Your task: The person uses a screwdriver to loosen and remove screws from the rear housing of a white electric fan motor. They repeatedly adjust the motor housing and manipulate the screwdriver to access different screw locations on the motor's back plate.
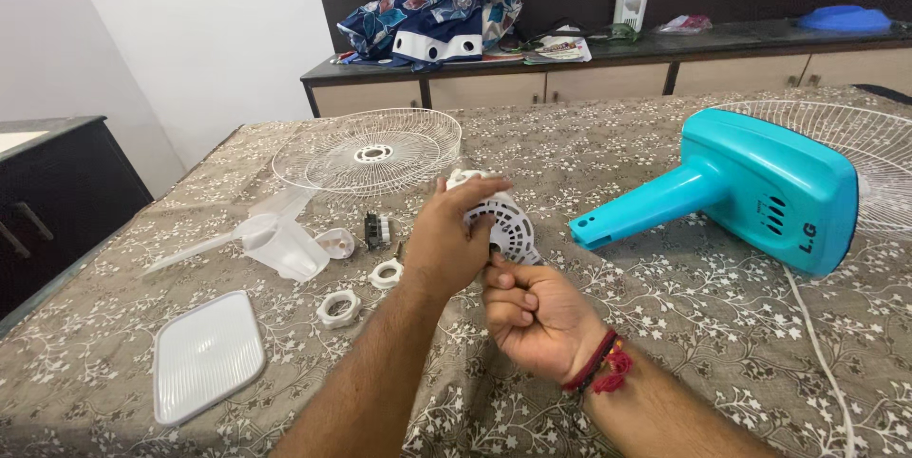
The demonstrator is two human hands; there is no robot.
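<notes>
On the far left, a flat white plastic cover with rounded corners (208, 355) lies on the surface (665, 325), which wears a brown cloth with small white flowers. Just past it rests a clear plastic fan blade (266, 235), tipped on its side. Two small white plastic ring nuts (339, 307) and (387, 274) sit near the blade, apart from each other. A little dark part (376, 229) lies just behind them. Farther back, a round white wire fan guard (369, 151) lies flat.

In the middle, the left hand (445, 241) is held up over the surface. Its fingers are wrapped around the top of a round white plastic piece with slots cut in it (505, 225). The right hand (534, 315) is just below, touching the bottom edge of the same piece. Its fingers are curled in and pinched on that edge. A red thread band (600, 365) goes around the right wrist. So the white slotted piece is in the air between both hands, above the cloth.

To the right, a bright blue plastic fan motor body with a long neck (741, 194) lies on its side. Behind it is another white wire guard (855, 154). A thin white cord (819, 355) runs down across the cloth.

At the back, a long dark shelf (570, 61) holds a heap of blue patterned cloth (432, 21).
</notes>
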